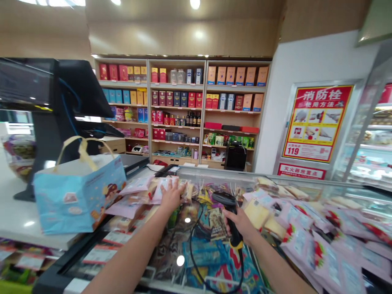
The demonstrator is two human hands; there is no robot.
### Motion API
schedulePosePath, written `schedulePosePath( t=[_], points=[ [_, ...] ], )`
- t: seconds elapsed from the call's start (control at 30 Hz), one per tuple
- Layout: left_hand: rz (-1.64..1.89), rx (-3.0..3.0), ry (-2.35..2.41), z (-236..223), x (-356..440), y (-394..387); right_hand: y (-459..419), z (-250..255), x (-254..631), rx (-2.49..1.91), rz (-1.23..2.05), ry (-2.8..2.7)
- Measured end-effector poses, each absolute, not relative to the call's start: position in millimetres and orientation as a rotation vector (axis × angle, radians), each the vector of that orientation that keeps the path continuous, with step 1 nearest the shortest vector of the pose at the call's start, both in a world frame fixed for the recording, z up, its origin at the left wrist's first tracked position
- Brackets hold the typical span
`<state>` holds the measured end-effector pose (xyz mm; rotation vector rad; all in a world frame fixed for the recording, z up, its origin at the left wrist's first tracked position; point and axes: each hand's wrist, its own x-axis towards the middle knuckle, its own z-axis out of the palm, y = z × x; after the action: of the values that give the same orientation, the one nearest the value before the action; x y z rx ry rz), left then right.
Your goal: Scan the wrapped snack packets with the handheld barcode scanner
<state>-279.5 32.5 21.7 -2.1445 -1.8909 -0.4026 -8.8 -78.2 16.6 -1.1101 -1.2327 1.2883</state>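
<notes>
My right hand is wrapped round the grip of a black and yellow barcode scanner, its head pointing left. From the grip's base a black cable loops over the glass top. Fingers spread, my left hand lies on a pink and white food packet in a small pile. More pink packets lie just left of that hand. On the right spreads a large heap of similar packets, some with red print. Pale bread-like slices in clear wrap sit nearest my right hand.
A light blue paper bag with cream handles stands on the white counter at left, before a black checkout screen. Under the glass top of the display freezer are colourful packs. Shelves of boxes line the back wall.
</notes>
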Motion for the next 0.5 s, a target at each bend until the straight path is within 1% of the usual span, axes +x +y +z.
schedulePosePath(
  t=[0.17,0.27,0.37,0.5],
  points=[
    [-0.363,-2.109,-1.889,32.1,-271.6,50.4,-86.8,17.1,24.8,-1.072,1.245,-1.171],
    [-0.387,-2.124,-1.874,42.5,-244.5,42.4,-92.9,18.4,47.5,-1.022,1.206,-1.092],
    [-0.547,-2.35,-1.761,44.8,-191.4,24.9,-99.9,17.0,72.1,-0.993,1.17,-1.031],
    [-0.932,-2.927,-1.781,27.3,-101.8,11.8,-108.6,11.6,97.1,-0.951,1.083,-0.921]
  ],
)
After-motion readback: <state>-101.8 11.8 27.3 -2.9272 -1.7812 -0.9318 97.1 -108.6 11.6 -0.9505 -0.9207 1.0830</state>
